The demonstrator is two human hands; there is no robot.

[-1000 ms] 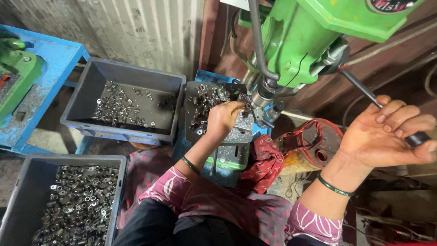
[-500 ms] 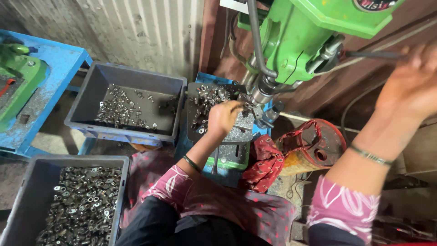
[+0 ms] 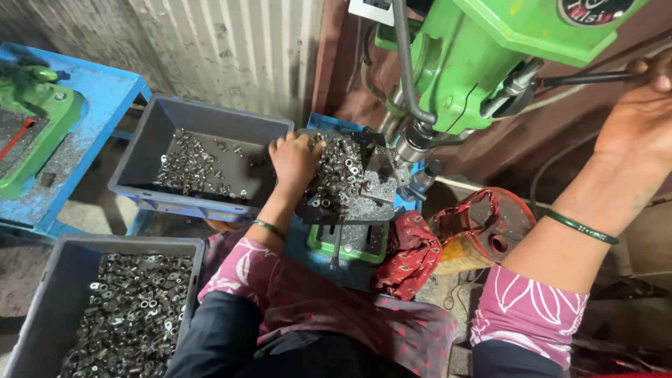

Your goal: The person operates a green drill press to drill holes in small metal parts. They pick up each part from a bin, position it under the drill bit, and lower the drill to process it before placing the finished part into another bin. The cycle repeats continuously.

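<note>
Raised lever, hand among the parts

Since a second ago the right hand (image 3: 640, 112) has swung the thin black steel feed lever (image 3: 584, 78) up to two o'clock, fingers curled around it, lifting the green cast drill press (image 3: 483, 56); the left hand (image 3: 294, 159), grip hidden, has shifted leftward onto the small shiny metal fittings (image 3: 339, 171) heaped on the grey machine table (image 3: 364, 206).

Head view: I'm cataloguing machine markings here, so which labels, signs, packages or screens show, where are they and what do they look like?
Round badge: on top of the green drill press, at the picture's top edge; dark disc with a red rim, partly cut off.
White plate: behind the press column, top centre; a small pale rectangle, mostly out of frame.
No packages or screens show.
</note>
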